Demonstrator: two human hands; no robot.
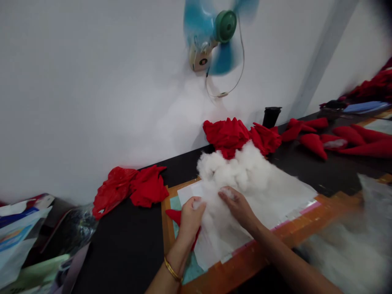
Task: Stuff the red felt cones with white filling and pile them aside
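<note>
My left hand (pixel 191 216) is closed in a pinch on a small tuft of white stuffing. To its right, my right hand (pixel 239 206) has its thumb and fingers closed on more of the same fluff. The two hands are apart, above a white sheet (pixel 277 204) on the table. A heap of fluffy white stuffing (pixel 241 169) lies just beyond them on that sheet. Under my left wrist sits a red fabric piece (pixel 174 215), partly hidden by the hand and forearm.
Red cloth (pixel 228 134) is piled behind the stuffing, beside a black cup (pixel 271 117). Several stuffed red pieces (pixel 352 136) lie at right. A red bag (pixel 113 190) sits at left, near packets (pixel 18 237). A blue-bladed fan (pixel 225 57) hangs on the wall.
</note>
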